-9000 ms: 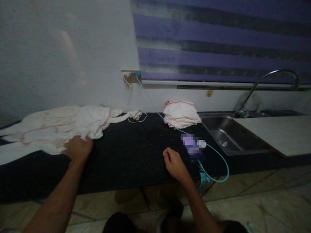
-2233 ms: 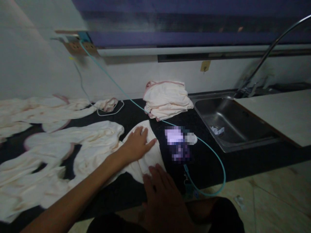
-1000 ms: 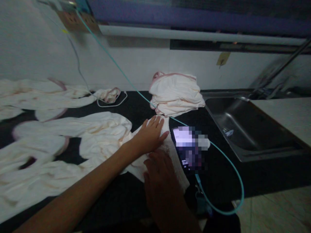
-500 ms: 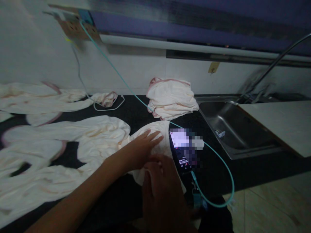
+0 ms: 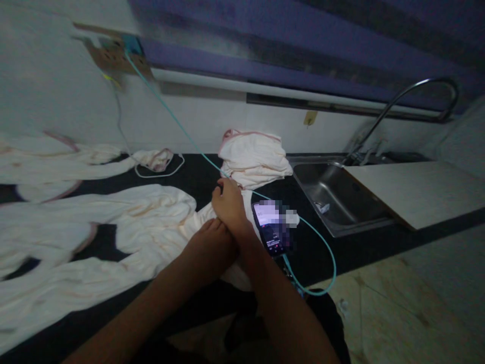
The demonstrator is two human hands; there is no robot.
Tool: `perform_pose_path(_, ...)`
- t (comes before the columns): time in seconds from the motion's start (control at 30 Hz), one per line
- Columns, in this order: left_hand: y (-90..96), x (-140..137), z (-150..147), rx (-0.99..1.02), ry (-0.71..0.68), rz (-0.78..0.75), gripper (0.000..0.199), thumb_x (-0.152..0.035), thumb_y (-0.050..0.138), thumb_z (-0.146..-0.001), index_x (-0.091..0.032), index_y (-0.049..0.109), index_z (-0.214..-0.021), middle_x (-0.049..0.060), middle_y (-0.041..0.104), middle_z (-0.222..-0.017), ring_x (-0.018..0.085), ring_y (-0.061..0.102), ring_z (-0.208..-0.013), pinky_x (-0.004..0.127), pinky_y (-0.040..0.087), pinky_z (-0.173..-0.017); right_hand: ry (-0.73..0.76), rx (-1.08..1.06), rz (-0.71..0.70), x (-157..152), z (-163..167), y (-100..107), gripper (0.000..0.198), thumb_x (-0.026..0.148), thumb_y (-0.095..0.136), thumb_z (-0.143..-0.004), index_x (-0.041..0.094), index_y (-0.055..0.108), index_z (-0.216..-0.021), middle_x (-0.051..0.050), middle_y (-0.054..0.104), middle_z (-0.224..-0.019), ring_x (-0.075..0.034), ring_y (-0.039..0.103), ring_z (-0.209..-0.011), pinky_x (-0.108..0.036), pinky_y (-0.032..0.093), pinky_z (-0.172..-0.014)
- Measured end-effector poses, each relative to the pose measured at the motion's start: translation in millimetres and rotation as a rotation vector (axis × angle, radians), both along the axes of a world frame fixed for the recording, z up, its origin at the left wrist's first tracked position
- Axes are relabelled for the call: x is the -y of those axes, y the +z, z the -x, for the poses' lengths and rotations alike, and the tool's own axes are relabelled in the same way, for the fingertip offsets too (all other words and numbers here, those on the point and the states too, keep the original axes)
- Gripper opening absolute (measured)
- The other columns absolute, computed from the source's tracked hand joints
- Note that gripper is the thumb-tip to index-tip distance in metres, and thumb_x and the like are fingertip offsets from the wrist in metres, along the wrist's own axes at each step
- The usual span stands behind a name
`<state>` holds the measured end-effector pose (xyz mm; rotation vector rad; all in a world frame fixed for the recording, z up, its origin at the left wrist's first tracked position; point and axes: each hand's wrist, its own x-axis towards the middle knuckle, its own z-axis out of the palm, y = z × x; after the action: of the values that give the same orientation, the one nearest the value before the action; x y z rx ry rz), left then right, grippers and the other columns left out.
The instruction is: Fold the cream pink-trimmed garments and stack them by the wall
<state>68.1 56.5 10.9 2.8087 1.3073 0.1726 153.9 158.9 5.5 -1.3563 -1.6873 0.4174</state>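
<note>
A white cloth garment [image 5: 151,222] lies spread over the dark counter, with long parts stretching to the left. My left hand [image 5: 214,247] rests on its right part, fingers curled into the cloth. Crossing just beyond it, my right hand [image 5: 229,205] is closed at the far edge of this part, fingers bent toward the left; the fingertips are partly hidden. A lit phone [image 5: 269,230] lies beside the cloth to the right. Behind my right hand sits a folded pile of white cloth with pink trim [image 5: 255,156].
A teal cable [image 5: 172,114] runs from the wall socket [image 5: 125,63] down past the pile, and another teal stretch loops from the phone. At right are a steel sink [image 5: 333,197], a curved faucet [image 5: 386,108] and a white board [image 5: 420,192]. More white garments [image 5: 94,167] lie at back left.
My right hand has moved from the near side of the cloth to its far edge, crossing my left. My left hand has drawn back and its spread fingers have curled. The view has shifted right.
</note>
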Motion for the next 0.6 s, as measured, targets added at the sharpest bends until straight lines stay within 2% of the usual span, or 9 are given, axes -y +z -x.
perform_pose_path(0.1, 3.5, 26.3, 14.0, -0.087, -0.019, -0.066, 0.044, -0.010, 0.047, -0.095, -0.017, 0.067, -0.133, 0.019, 0.058, -0.144, 0.034, 0.052, -0.137, 0.053, 0.043, -0.115, -0.034, -0.003, 0.041, -22.3, -2.3, -18.2, 0.030, 0.007, 0.047, -0.092, 0.012, 0.067, -0.113, -0.014, 0.071, -0.114, -0.024, 0.065, -0.113, -0.039, 0.050, -0.107)
perform_pose_path(0.13, 3.0, 33.2, 19.6, -0.090, 0.004, -0.074, 0.045, -0.009, 0.047, -0.095, -0.019, 0.067, -0.134, 0.017, 0.055, -0.148, 0.033, 0.050, -0.140, 0.051, 0.044, -0.115, -0.040, 0.005, 0.041, -25.6, -2.1, -24.5, 0.030, 0.006, 0.047, -0.092, 0.012, 0.068, -0.113, -0.014, 0.071, -0.115, -0.024, 0.065, -0.113, -0.038, 0.050, -0.107)
perform_pose_path(0.2, 4.7, 43.2, 30.0, -0.086, 0.090, -0.037, 0.037, -0.015, 0.048, -0.098, -0.022, 0.069, -0.128, 0.015, 0.058, -0.145, 0.032, 0.054, -0.135, 0.049, 0.050, -0.106, -0.044, 0.027, 0.020, -28.2, -1.0, -34.2, 0.032, 0.006, 0.049, -0.090, 0.012, 0.068, -0.116, -0.015, 0.071, -0.117, -0.024, 0.065, -0.114, -0.037, 0.048, -0.108)
perform_pose_path(0.27, 13.1, 50.6, 37.5, -0.142, 0.183, 0.043, 0.029, -0.025, 0.047, -0.101, -0.022, 0.072, -0.117, 0.015, 0.068, -0.124, 0.033, 0.065, -0.116, 0.052, 0.053, -0.097, -0.043, 0.041, -0.001, -28.1, 0.0, -38.9, 0.035, 0.006, 0.049, -0.089, 0.012, 0.067, -0.118, -0.015, 0.071, -0.119, -0.024, 0.064, -0.115, -0.037, 0.047, -0.109)
perform_pose_path(0.37, 32.8, 67.4, 41.5, -0.294, 0.218, 0.199, 0.030, -0.031, 0.046, -0.102, -0.019, 0.073, -0.109, 0.012, 0.073, -0.095, 0.031, 0.073, -0.091, 0.056, 0.052, -0.095, -0.043, 0.053, -0.009, -27.7, -0.1, -39.1, 0.036, 0.005, 0.049, -0.088, 0.011, 0.067, -0.119, -0.015, 0.070, -0.119, -0.024, 0.064, -0.115, -0.036, 0.046, -0.109)
perform_pose_path(0.47, 46.8, 95.8, 42.3, -0.343, 0.290, 0.356, 0.036, -0.032, 0.043, -0.103, -0.018, 0.071, -0.119, 0.015, 0.075, -0.097, 0.033, 0.075, -0.093, 0.050, 0.056, -0.089, -0.034, 0.062, 0.000, -28.2, -1.1, -37.0, 0.036, 0.004, 0.050, -0.087, 0.010, 0.066, -0.119, -0.016, 0.069, -0.119, -0.024, 0.063, -0.115, -0.036, 0.045, -0.109)
perform_pose_path(0.53, 50.1, 112.6, 47.4, -0.350, 0.368, 0.446, 0.040, -0.036, 0.042, -0.102, -0.017, 0.072, -0.121, 0.017, 0.075, -0.105, 0.035, 0.074, -0.100, 0.049, 0.058, -0.085, -0.035, 0.064, 0.018, -28.3, -1.5, -36.1, 0.035, 0.004, 0.050, -0.087, 0.010, 0.067, -0.117, -0.016, 0.069, -0.118, -0.024, 0.062, -0.115, -0.036, 0.045, -0.108)
perform_pose_path(0.6, 51.1, 119.3, 59.8, -0.395, 0.390, 0.498, 0.041, -0.031, 0.041, -0.100, -0.020, 0.072, -0.123, 0.018, 0.073, -0.114, 0.037, 0.073, -0.103, 0.052, 0.058, -0.086, -0.037, 0.070, 0.032, -28.2, -1.7, -35.8, 0.032, 0.004, 0.050, -0.087, 0.011, 0.067, -0.114, -0.015, 0.069, -0.116, -0.024, 0.062, -0.114, -0.035, 0.046, -0.107)
